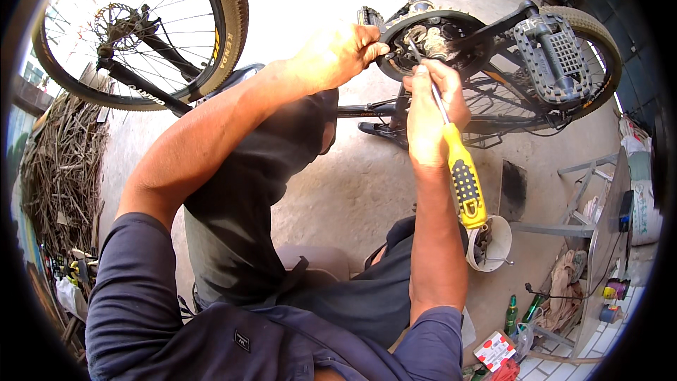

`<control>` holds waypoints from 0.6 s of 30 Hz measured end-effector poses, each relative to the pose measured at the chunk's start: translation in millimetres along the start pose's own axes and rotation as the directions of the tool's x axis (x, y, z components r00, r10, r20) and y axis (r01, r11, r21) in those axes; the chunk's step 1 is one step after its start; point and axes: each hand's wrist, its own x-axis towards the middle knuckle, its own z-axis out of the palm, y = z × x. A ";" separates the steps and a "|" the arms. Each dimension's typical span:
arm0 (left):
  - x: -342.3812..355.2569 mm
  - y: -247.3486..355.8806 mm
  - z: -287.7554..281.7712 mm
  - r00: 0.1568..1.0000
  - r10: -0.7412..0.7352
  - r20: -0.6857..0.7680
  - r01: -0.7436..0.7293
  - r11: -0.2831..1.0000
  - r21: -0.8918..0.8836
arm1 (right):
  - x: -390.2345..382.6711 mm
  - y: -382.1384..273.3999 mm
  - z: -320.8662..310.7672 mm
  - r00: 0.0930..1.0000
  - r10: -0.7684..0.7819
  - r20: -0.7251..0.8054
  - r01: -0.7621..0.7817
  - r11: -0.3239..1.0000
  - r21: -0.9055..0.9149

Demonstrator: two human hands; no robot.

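An upturned bicycle stands before me, its black chainring guard (465, 25) facing me with the greasy crank axle area (436, 41) at its middle. My left hand (344, 55) is closed on the left rim of that guard, fingertips pinching its edge. In my right hand (436, 109) is a screwdriver (463, 176) with a yellow and black handle. Its thin shaft runs up between my fingers, and the tip reaches into the greasy middle of the chainring. A black crank arm (497, 27) leads right to a flat pedal (553, 58).
The front wheel (229, 35) rises at upper left, the rear wheel (603, 42) at far right. A white bucket (499, 243) with small items stands by my right forearm. A metal-legged table (606, 247), green bottles (511, 314) and a stick pile (63, 162) are around me.
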 end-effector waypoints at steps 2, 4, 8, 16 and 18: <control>0.6 2.2 -0.4 1.000 -0.017 0.000 0.017 1.000 0.001 | 1.1 -5.4 -0.9 1.000 0.013 -0.015 -0.013 0.999 0.041; 0.2 -1.6 1.9 1.000 -0.015 0.009 0.015 1.000 -0.020 | 3.0 -7.3 -2.5 0.999 0.040 -0.030 -0.036 0.992 0.124; 0.2 -0.7 0.0 1.000 -0.013 0.009 0.014 1.000 -0.013 | 2.0 -5.5 -1.8 0.999 0.032 -0.002 -0.031 0.998 0.062; 1.2 0.3 0.8 1.000 -0.023 0.012 0.024 0.999 -0.032 | 3.9 -6.7 -3.6 0.999 0.041 -0.021 -0.036 0.979 0.201; 1.4 0.6 0.4 1.000 -0.023 0.012 0.023 0.999 -0.038 | 3.4 0.0 -2.5 1.000 -0.005 0.009 0.004 0.992 0.130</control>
